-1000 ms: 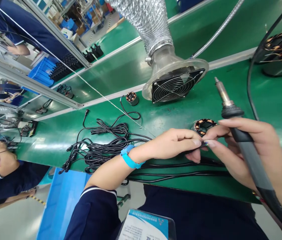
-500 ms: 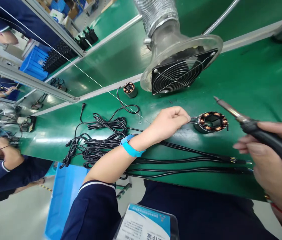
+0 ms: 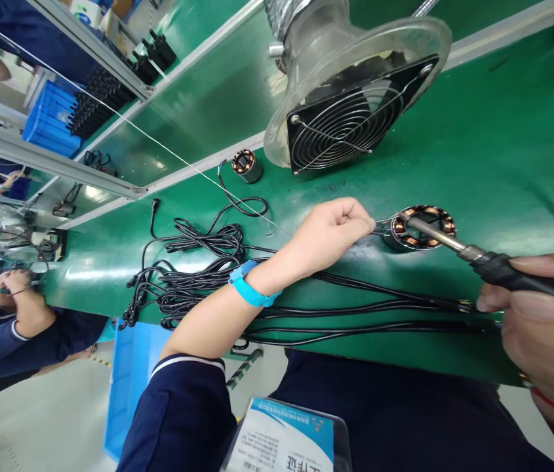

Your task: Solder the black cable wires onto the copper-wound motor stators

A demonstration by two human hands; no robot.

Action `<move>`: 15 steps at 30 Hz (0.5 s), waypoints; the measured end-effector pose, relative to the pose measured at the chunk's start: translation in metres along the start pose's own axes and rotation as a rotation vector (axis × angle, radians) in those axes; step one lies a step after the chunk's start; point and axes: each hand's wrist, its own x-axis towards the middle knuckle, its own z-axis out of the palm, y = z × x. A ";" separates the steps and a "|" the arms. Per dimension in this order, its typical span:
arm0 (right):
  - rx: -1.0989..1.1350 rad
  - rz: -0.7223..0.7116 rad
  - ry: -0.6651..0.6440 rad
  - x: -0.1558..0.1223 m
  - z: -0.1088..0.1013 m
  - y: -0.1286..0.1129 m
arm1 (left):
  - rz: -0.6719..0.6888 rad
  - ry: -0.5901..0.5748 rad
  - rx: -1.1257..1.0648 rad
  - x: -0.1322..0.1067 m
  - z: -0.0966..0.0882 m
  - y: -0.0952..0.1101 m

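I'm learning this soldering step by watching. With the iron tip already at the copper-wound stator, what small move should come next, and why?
Probably a slight lowering of the soldering iron tip onto the lead. The left hand pinches a thin wire at the stator edge, and the right hand holds the iron with its tip over the windings, so steady contact at that joint seems the natural move.

Round motor stator [image 3: 424,227] with copper windings, lying flat on the green belt, right of centre, soldering iron [image 3: 493,269] with dark handle, metal tip resting on the stator's left rim.
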 end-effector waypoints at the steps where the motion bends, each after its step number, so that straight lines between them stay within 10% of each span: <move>1: -0.004 0.016 -0.047 -0.002 -0.001 -0.002 | 0.003 0.001 0.000 0.000 0.000 0.000; 15: 0.051 0.102 -0.085 -0.003 0.004 -0.026 | 0.006 0.015 -0.054 -0.002 0.003 0.000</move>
